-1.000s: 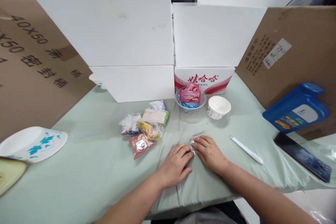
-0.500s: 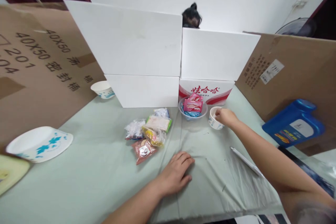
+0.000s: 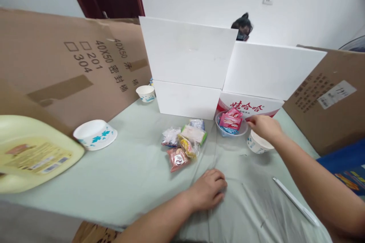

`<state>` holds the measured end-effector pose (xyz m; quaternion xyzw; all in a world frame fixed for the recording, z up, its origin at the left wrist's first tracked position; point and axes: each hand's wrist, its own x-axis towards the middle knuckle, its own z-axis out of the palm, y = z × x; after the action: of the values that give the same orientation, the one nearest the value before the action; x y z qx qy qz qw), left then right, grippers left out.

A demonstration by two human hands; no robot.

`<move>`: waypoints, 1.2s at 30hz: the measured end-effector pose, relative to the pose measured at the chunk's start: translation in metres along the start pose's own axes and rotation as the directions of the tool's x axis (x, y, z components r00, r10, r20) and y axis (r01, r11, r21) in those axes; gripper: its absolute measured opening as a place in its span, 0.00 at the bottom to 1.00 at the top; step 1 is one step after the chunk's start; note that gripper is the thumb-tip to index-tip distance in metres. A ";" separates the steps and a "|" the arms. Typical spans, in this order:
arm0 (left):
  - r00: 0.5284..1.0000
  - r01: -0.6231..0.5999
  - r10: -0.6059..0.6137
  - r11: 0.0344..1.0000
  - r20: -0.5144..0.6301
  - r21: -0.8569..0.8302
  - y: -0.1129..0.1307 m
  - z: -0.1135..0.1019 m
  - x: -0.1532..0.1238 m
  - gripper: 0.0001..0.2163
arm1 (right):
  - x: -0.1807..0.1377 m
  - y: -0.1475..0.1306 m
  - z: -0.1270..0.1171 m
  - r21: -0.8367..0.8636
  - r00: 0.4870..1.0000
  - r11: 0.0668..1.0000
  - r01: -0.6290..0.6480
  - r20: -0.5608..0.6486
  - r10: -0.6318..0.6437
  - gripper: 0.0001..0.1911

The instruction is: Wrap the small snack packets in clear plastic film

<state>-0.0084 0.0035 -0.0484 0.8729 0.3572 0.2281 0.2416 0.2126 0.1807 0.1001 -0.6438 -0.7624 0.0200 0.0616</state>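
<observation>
My right hand (image 3: pixel 265 126) is over a small white paper bowl with a blue pattern (image 3: pixel 258 144). Its fingers are pinched together, and whatever they hold, if anything, is hidden. The fingertips come close to the rim of a clear plastic bowl (image 3: pixel 242 132), in which pink packets (image 3: pixel 230 121) lie over a blue one. On the green tablecloth my left hand (image 3: pixel 209 190) rests palm down, fingers loosely bent and nothing visible in it. Beyond it lies a pile of wrapped snacks: a reddish-brown packet (image 3: pixel 177 158), a yellow one (image 3: pixel 187 146) and several others.
A white pen (image 3: pixel 296 201) lies at the right. Paper bowls (image 3: pixel 95 134) and a pale yellow jug (image 3: pixel 37 155) stand left. White box panels (image 3: pixel 188 98) rise behind, cardboard walls (image 3: pixel 108 57) at the sides, a blue bottle (image 3: pixel 345 155) right. A person's head (image 3: pixel 242 26) shows behind.
The view has swung left, showing more of the yellow jug. My right hand has come up out of the paper bowl and moved toward the clear bowl. My left hand stays on the cloth.
</observation>
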 end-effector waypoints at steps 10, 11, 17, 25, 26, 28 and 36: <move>0.917 0.101 -0.061 0.992 -0.393 0.081 -0.013 -0.009 0.000 0.11 | -0.005 -0.141 0.128 0.555 0.993 0.832 -0.005 0.098 -0.060 0.19; 0.889 0.155 -0.094 0.983 -0.449 0.101 -0.015 -0.011 0.000 0.12 | -0.003 -0.144 0.136 0.592 0.995 0.806 -0.034 0.100 -0.032 0.19; 0.781 0.364 -0.209 0.918 -0.589 0.158 -0.019 -0.011 -0.001 0.09 | -0.013 -0.113 0.144 0.783 0.997 0.618 -0.074 0.075 0.024 0.19; 0.732 0.485 -0.246 0.843 -0.636 0.232 -0.021 -0.005 -0.001 0.12 | -0.095 0.016 0.114 0.873 0.974 0.440 -0.212 0.225 0.023 0.23; 0.729 0.502 -0.249 0.828 -0.638 0.251 -0.022 -0.004 -0.001 0.13 | -0.107 0.030 0.112 0.872 0.966 0.429 -0.236 0.257 0.011 0.24; 0.730 0.521 -0.247 0.804 -0.637 0.286 -0.024 -0.003 -0.001 0.17 | -0.128 0.050 0.111 0.863 0.952 0.423 -0.276 0.306 -0.001 0.24; 0.957 0.165 -0.053 0.908 -0.286 0.386 0.001 -0.006 0.000 0.20 | -0.192 0.094 0.107 0.669 0.994 0.740 -0.068 -0.023 0.111 0.21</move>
<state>-0.0111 0.0042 -0.0432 0.8433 0.4748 0.2513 0.0171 0.3229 0.0127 -0.0290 -0.6155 -0.6709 0.2740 0.3098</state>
